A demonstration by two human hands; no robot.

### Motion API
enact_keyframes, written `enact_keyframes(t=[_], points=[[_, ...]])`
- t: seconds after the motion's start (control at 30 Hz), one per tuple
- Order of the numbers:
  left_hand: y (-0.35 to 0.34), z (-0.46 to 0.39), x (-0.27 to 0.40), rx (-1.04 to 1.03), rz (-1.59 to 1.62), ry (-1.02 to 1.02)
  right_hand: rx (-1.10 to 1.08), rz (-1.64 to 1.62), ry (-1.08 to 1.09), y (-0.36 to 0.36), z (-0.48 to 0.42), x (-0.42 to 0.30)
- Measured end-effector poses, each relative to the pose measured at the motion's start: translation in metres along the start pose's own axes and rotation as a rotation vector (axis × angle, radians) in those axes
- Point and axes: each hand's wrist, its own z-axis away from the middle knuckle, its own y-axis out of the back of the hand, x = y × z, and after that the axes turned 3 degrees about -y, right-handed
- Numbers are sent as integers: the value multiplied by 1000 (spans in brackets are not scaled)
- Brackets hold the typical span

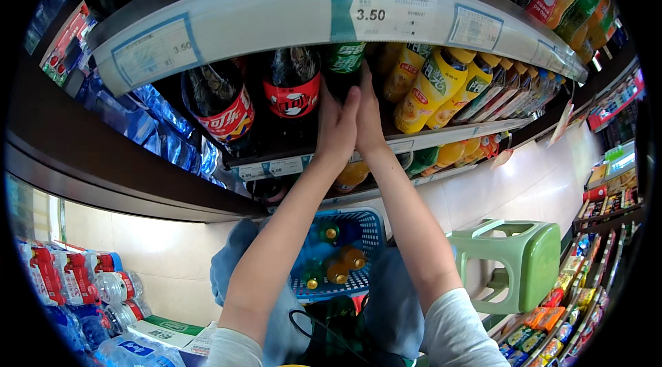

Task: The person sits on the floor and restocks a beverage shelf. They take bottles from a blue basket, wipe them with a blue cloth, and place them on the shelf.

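Both arms reach forward into a drink shelf. My left hand (335,126) and my right hand (368,113) close from both sides around a dark bottle with a green label (345,59), upright under the upper shelf edge. Its lower part is hidden by the hands. Just left stands a cola bottle with a red label (292,93), and farther left a larger-looking cola bottle (222,108). Yellow-labelled drink bottles (434,88) stand to the right of my right hand. Below my forearms, a blue plastic basket (376,222) on the floor holds several green and orange bottles.
The upper shelf edge (289,13) with price tags overhangs the hands; the lower shelf edge (470,129) runs beneath. A green plastic stool (540,266) lies on its side at the right, near a snack rack (563,310). Packed water bottles (124,287) stand at lower left.
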Motion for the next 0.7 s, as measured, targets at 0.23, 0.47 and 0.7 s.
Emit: enact_keyframes(t=[0.23,0.47,0.7], points=[[4,-9,13,8,57,104,-82,-169,-95,-5,-7,-12],[3,-8,15,11,26,142,-53,-182,-63,-10,-13,-3],[8,-8,11,5,29,176,-50,-193,-99,-14,-13,-4]])
